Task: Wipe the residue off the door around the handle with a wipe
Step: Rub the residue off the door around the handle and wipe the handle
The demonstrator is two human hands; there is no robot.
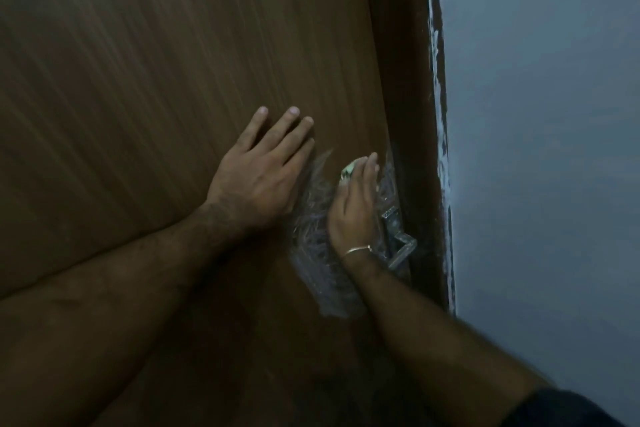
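Left hand [258,172] flat on the door [156,80], right hand [353,206] pinching the wipe [347,173], may snag the handle [398,246].

This looks like a room doorway inside a home or similar lived-in building, dimly lit. A brown door [180,55] with a wood-grain laminate face fills most of the view, set in a darker brown frame [405,80]. To the right stands a plain wall [540,114] painted pale blue-grey, and the paint has strayed in rough white flecks along the frame's edge, the kind of hand finish common in houses. A metal lever handle [401,250] on a plate sits at the door's edge, with whitish streaked residue [313,246] on the laminate beside it. Nothing shows which room it is.
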